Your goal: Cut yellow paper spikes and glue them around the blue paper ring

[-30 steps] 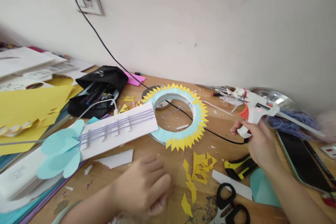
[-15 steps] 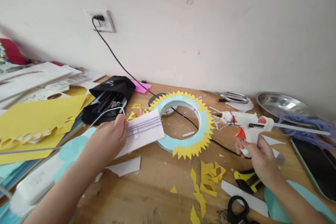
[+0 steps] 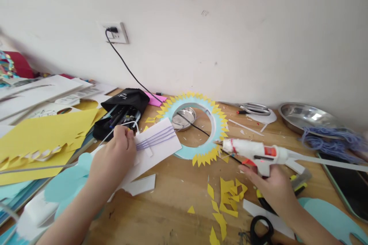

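Note:
A white card (image 3: pixel 163 153) with several strands of purple yarn (image 3: pixel 159 138) across it is pinched in my left hand (image 3: pixel 115 157). Beyond the card's right end, partly covered by it, is a light blue ring (image 3: pixel 220 122) edged with yellow paper points; whether the two are joined I cannot tell. My right hand (image 3: pixel 276 187) grips the handle of a white hot glue gun (image 3: pixel 244 148), fingers wrapped round it. The gun's nozzle points left, right by the ring's lower right edge. A long glue stick (image 3: pixel 324 161) sticks out of its back.
Yellow scraps (image 3: pixel 230 195) and black-handled scissors (image 3: pixel 261 229) lie in front. At right are a phone (image 3: pixel 345 183), blue-purple yarn (image 3: pixel 330 141) and a metal dish (image 3: pixel 304 116). A black pencil case (image 3: pixel 126 101) and yellow paper (image 3: pixel 48 130) lie left. A black cord (image 3: pixel 126 67) runs to the wall socket.
My right hand has brought the glue gun left, its nozzle now at the ring's edge. The ring has shifted slightly left and up in view. My left hand keeps its hold on the card.

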### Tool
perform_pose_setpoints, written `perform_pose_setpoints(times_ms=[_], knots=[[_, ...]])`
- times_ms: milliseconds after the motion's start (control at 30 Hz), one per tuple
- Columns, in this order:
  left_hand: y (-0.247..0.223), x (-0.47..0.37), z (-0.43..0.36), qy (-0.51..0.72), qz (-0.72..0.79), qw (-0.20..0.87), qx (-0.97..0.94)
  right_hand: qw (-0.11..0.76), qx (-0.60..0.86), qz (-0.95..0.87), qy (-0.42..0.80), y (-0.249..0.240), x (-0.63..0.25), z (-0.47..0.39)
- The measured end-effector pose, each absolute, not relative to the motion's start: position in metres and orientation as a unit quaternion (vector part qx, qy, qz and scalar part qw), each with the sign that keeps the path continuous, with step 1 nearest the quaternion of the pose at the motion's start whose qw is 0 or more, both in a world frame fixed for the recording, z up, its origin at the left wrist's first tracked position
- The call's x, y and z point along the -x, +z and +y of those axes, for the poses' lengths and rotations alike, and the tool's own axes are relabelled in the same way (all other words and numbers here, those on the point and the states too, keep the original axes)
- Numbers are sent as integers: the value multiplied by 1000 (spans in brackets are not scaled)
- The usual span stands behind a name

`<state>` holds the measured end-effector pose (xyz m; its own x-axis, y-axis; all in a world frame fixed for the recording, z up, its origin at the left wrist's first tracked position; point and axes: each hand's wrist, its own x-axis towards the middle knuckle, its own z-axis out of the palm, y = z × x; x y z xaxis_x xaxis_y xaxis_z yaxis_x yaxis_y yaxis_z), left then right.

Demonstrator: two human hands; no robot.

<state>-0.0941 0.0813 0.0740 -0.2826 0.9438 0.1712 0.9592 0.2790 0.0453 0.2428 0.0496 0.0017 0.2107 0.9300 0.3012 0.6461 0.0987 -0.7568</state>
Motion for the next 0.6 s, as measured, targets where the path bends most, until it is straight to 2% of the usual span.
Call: perform_pose_setpoints(times_ms=[233,400,600], knots=[[78,81,76,-57,-807,78,583,365,576,-729,59,-20,-239,37],[82,77,72,-55,-812,96,574,318,546,-773,-63,-12,-234,32],[83,77,68,-67,-811,87,574,280,553,-778,-106,-4,-231,34]])
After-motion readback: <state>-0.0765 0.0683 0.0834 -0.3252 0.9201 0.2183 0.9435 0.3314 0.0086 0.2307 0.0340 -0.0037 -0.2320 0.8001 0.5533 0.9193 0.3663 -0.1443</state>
